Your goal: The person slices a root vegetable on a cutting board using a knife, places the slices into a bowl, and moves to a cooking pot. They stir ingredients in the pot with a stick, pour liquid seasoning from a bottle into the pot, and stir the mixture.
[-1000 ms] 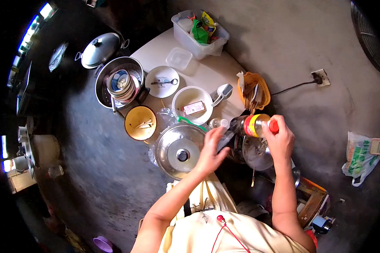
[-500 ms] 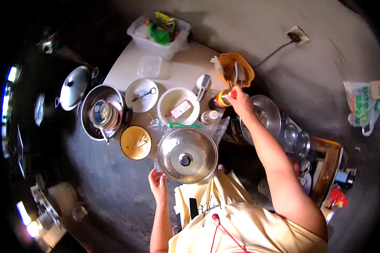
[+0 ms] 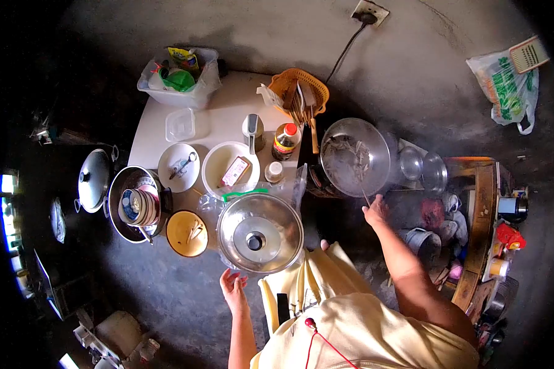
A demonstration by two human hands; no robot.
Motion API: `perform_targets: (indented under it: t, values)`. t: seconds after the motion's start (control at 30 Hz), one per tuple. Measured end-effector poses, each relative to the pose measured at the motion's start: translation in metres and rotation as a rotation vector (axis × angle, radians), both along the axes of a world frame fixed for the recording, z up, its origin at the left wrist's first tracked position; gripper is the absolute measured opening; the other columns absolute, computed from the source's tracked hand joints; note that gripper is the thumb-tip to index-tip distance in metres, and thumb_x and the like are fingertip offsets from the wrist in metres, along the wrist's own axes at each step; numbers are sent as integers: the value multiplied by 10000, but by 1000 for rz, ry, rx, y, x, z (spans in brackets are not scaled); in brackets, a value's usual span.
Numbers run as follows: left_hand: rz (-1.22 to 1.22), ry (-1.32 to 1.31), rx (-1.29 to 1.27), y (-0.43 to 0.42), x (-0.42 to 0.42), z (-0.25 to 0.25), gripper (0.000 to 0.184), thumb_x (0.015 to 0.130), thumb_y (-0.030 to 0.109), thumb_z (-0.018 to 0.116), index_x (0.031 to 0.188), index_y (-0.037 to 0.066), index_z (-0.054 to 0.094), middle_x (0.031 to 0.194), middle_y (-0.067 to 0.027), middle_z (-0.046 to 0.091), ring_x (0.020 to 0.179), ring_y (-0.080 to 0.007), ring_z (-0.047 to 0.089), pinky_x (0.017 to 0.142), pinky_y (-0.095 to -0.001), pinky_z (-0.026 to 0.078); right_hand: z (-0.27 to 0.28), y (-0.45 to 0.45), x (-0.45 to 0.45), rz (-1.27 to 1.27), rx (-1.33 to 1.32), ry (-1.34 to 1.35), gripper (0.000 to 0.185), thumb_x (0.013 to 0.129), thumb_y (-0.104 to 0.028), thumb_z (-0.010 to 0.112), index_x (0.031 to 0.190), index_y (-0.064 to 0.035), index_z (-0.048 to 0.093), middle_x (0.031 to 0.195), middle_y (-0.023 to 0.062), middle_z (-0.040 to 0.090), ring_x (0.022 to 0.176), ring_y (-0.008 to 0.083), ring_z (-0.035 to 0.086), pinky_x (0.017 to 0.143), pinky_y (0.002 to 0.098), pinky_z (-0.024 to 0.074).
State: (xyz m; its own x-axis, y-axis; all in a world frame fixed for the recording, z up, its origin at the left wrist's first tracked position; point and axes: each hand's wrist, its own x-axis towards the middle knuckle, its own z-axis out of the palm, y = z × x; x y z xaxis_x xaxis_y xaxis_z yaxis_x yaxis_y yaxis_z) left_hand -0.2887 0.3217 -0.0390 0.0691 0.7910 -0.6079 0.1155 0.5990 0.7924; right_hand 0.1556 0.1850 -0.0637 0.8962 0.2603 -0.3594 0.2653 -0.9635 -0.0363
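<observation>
My right hand (image 3: 376, 210) is closed on the thin handle of a utensil (image 3: 366, 197) at the near rim of a large wok (image 3: 378, 169). The handle points into the wok; its working end cannot be made out. Pale strips of food (image 3: 357, 155) lie inside. My left hand (image 3: 234, 290) holds nothing, fingers apart, just below a glass lid with a metal rim (image 3: 277, 246). A dark sauce bottle with a red cap (image 3: 284, 142) stands upright on the table, left of the wok.
On the table are a white bowl with a pink-and-white packet (image 3: 212, 166), a plate (image 3: 175, 181), a yellow bowl (image 3: 187, 243), and a clear tub (image 3: 180, 125). A pot with stacked bowls (image 3: 114, 203) stands left. An orange basket of utensils (image 3: 317, 86) sits near the wall.
My right hand has left the red-capped bottle, now standing on the table, and moved down and right to the wok's utensil. My left hand stays near the lid. The view has shifted right.
</observation>
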Motion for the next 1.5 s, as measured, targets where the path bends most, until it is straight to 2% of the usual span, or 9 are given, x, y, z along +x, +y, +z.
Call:
perform_targets:
  t: [0.2, 0.4, 0.67, 0.8, 0.93, 1.07, 1.33, 1.4, 1.5]
  values:
    - [43, 91, 28, -38, 3, 16, 315, 880, 72, 502, 1189, 78, 443, 979, -63, 555, 774, -141, 587, 691, -257, 466, -75, -31, 17, -81, 47, 173, 324, 841, -222, 527, 1086, -25, 450, 1049, 212, 564, 991, 388, 536, 840, 458, 426]
    - [140, 66, 0, -93, 39, 21, 295, 878, 53, 498, 1169, 82, 461, 976, -57, 554, 777, -138, 585, 699, -261, 470, -34, -43, 51, -53, 711, 24, 264, 859, -253, 506, 1018, -48, 551, 978, 197, 610, 938, 374, 567, 805, 418, 445]
    - [232, 2, -13, -183, 64, 26, 264, 875, 38, 479, 1139, 44, 483, 988, -77, 551, 803, -165, 591, 711, -274, 476, -37, -45, 82, 81, 362, 216, 273, 874, -220, 437, 943, -24, 613, 985, 201, 599, 948, 365, 561, 817, 415, 441]
    - [183, 7, 9, -208, 57, 32, 251, 861, 21, 477, 1110, 42, 492, 992, -74, 554, 794, -174, 592, 703, -272, 481, 2, -61, 46, 241, 497, 212, 275, 871, -221, 448, 963, -8, 597, 973, 211, 594, 945, 364, 560, 791, 419, 445]
    - [70, -23, -44, -200, 42, 30, 256, 844, 5, 485, 1098, 32, 493, 959, -86, 562, 764, -174, 597, 685, -277, 499, 27, -75, 11, 218, 465, 250, 252, 870, -266, 450, 1004, -112, 597, 994, 158, 603, 943, 354, 563, 801, 420, 451]
    - [-64, -5, 25, -170, 31, 45, 250, 849, 22, 489, 1098, 42, 495, 949, -78, 561, 761, -171, 599, 675, -268, 484, -29, -83, 18, 428, 456, 129, 247, 871, -200, 418, 898, -37, 603, 890, 191, 619, 846, 354, 599, 726, 458, 472]
    - [-146, 79, 113, -140, -33, 58, 274, 831, 6, 497, 1101, 54, 493, 923, -103, 591, 730, -211, 621, 598, -272, 493, -21, -61, 24, -79, 462, -45, 227, 810, -130, 438, 781, -29, 639, 831, 207, 633, 748, 346, 630, 642, 461, 501]
    - [-151, 91, 75, -138, -43, 57, 255, 834, 10, 505, 1085, 53, 504, 918, -90, 591, 748, -192, 617, 639, -263, 486, -21, -61, 24, -279, 548, 51, 309, 887, -166, 325, 999, -31, 580, 884, 218, 625, 843, 367, 613, 720, 449, 500]
    - [-196, 56, 97, -133, -46, 54, 248, 830, 11, 515, 1075, 46, 510, 917, -103, 598, 750, -198, 626, 617, -278, 496, -35, -58, 9, -142, 505, 40, 342, 897, -190, 304, 1012, -18, 576, 943, 220, 615, 904, 377, 590, 777, 461, 475]
